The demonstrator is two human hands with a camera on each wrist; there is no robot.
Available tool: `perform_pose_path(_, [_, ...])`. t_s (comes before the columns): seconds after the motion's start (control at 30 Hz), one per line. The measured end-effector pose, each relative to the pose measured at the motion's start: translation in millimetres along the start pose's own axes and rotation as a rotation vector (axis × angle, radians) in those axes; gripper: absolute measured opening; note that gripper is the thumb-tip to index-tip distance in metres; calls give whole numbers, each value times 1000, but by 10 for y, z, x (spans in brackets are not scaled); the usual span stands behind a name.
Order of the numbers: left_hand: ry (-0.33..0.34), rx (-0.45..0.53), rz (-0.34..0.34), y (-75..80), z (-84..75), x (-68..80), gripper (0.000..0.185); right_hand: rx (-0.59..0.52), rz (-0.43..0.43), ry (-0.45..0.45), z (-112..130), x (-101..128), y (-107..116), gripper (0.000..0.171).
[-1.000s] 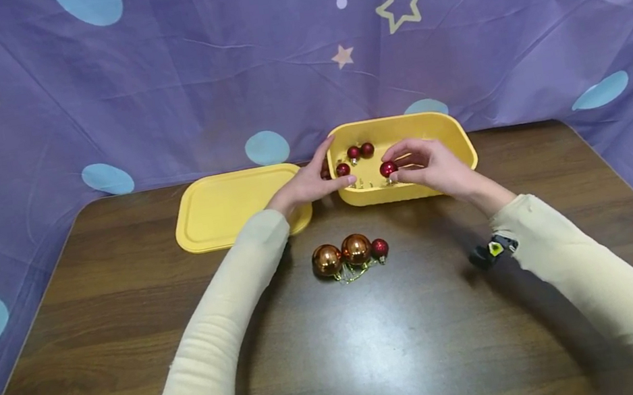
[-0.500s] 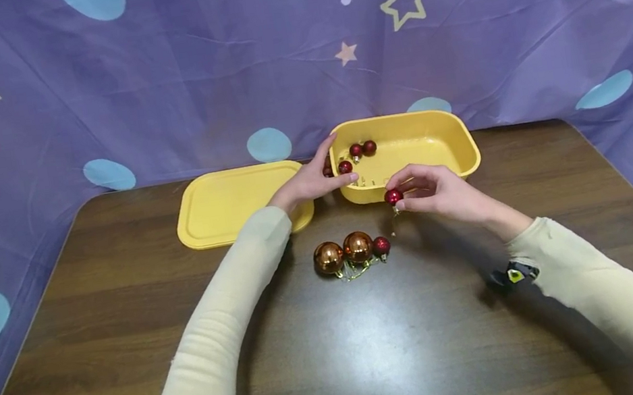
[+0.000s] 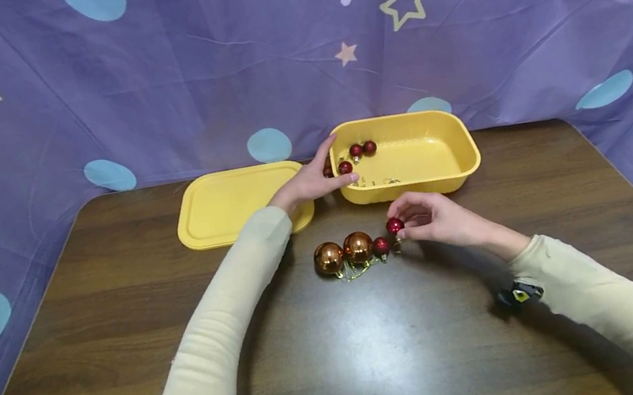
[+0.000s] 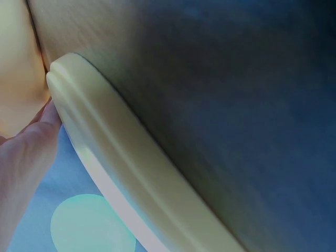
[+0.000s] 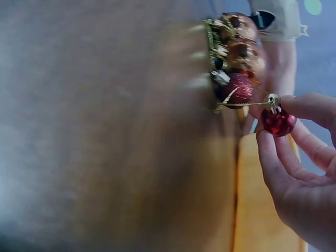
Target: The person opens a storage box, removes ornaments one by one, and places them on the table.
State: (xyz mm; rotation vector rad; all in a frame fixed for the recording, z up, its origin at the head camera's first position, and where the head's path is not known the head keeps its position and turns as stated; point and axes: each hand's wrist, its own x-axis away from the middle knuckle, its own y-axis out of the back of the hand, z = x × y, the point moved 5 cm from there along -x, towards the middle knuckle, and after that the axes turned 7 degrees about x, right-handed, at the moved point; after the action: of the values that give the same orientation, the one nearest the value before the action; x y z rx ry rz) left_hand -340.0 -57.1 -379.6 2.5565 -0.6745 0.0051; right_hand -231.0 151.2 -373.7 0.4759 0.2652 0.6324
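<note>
r hand [image 3: 440, 223] pinches small red bauble [image 3: 395, 225] in fingertips just above table [image 3: 98, 339], just right of the red bauble on table [image 3: 382, 246] & 2 copper baubles [image 3: 344, 253]; cap & gold loop point down-left, per r wrist view. l hand [image 3: 314, 181] grips left rim of yellow tub [image 3: 462, 145], beside lid [image 3: 231, 205]; 3 red baubles inside tub [image 3: 356, 155].

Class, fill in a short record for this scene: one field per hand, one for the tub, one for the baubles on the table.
left hand: grips the tub's near left corner
right hand: pinches a small red bauble just above the table
tub: yellow, open, three red baubles inside; lid lies to its left
row on table: two copper baubles, one red
</note>
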Motion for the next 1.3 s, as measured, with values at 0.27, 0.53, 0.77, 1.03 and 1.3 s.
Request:
perform_pose_path(0.27, [5, 7, -6, 4, 8, -4, 101, 57, 9, -65, -112, 32, -94, 28])
perform_pose_path(0.53, [20, -22, -7, 20, 11, 0, 102, 116, 14, -63, -128, 21, -137, 29])
perform_pose_path(0.77, [12, -30, -1, 9, 20, -21, 102, 192, 11, -39, -134, 16, -148, 29])
perform_pose_path(1.03, [20, -18, 2, 5, 7, -6, 101, 204, 11, -35, -137, 34, -146, 32])
perform_pose_path(1.3, [21, -7, 7, 7, 7, -5, 102, 188, 19, -31, -141, 47, -136, 36])
